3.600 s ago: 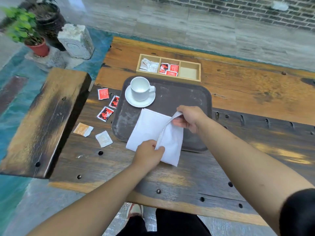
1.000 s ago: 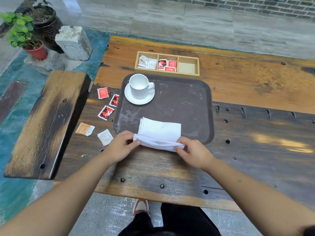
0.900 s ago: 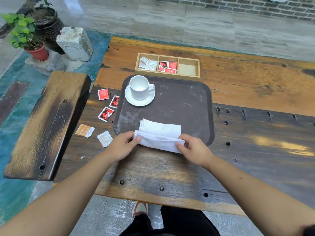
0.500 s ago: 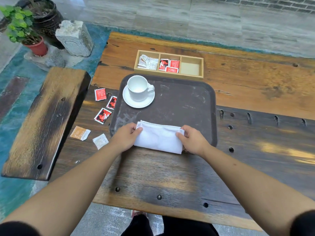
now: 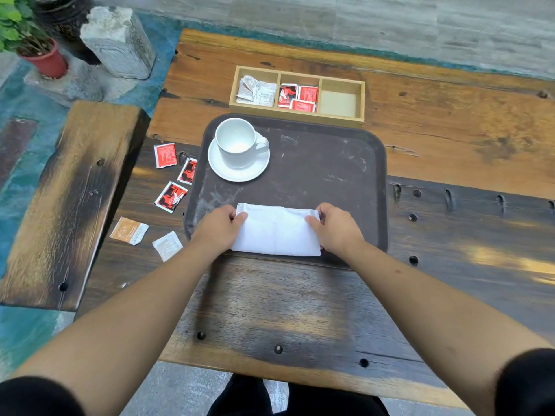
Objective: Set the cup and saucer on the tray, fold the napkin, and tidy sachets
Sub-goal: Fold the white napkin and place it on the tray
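Napkin: the white napkin point(image 5: 277, 231) is lying as a folded rectangle between the two hands, on the near edge of the tray point(image 5: 345, 175), its near side overhanging the rim toward the tabletop point(image 5: 270, 301).
Handling: it is looking soft, light and limp, so it is likely to sag or spring open if lifted by one corner; taking it by both short ends, or pressing flat along the crease, is the safer hold.
Left hand: the left hand point(image 5: 220, 228) is resting at the napkin's left end, fingers curled, with the thumb and fingertips pinching the far left corner.
Right hand: the right hand point(image 5: 335, 228) is mirroring it at the right end, fingers bent and closing on the far right corner; how firm either pinch is, I cannot tell.
Cup and saucer: the white cup point(image 5: 238, 142) is standing upright on its saucer point(image 5: 238, 163), beyond the left hand on the tray; both are looking hard and breakable, best lifted by the saucer rim.
Sachets: three red sachets point(image 5: 171, 196) are lying loose to the left of the left hand, with an orange sachet point(image 5: 129, 231) and a white sachet point(image 5: 167, 246) nearer; thin, light and slippery, they are needing a fingertip pinch at an edge.
Box: the wooden box point(image 5: 297, 118) is sitting beyond both hands past the tray, its right compartment empty.
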A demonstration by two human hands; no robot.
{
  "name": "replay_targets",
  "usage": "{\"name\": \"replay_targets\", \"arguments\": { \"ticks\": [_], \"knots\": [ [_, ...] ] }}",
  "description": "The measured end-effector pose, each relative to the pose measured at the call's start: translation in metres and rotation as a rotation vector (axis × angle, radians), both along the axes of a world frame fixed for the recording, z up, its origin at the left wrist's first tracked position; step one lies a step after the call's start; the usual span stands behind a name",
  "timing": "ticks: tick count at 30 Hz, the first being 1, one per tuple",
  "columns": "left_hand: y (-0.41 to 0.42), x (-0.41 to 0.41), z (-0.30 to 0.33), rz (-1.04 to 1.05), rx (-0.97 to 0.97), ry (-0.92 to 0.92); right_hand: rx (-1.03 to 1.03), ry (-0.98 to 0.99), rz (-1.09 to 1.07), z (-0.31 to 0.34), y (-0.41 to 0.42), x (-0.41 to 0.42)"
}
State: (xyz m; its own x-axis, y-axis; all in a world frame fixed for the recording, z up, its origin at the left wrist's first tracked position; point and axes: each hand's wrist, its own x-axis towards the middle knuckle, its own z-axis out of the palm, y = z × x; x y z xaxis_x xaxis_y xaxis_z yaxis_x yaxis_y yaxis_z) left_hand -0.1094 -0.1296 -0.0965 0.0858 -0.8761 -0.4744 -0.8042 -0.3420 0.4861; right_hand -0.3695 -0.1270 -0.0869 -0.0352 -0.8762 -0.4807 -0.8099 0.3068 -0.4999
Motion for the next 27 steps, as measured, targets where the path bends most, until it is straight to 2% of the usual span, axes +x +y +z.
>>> {"name": "replay_targets", "arguments": {
  "ticks": [8,13,18,22,25,27],
  "knots": [
    [-0.002,-0.006,-0.002,0.132,-0.01,-0.001,0.001,0.218,0.065,-0.014,-0.004,0.011],
    [-0.004,-0.013,0.004,0.272,0.109,0.123,-0.024,0.328,0.112,-0.015,-0.005,0.017],
    [-0.008,-0.016,0.007,0.356,0.282,0.329,-0.032,0.362,0.143,-0.01,-0.004,0.017],
    [-0.007,-0.017,0.014,0.41,0.317,0.428,-0.19,0.377,0.182,0.003,0.007,0.019],
    [-0.005,-0.02,0.021,0.512,0.347,0.58,-0.314,0.366,0.314,0.014,0.025,0.028],
    [-0.002,-0.025,0.026,0.574,0.336,0.617,-0.378,0.311,0.403,0.02,0.043,0.035]
  ]
}}
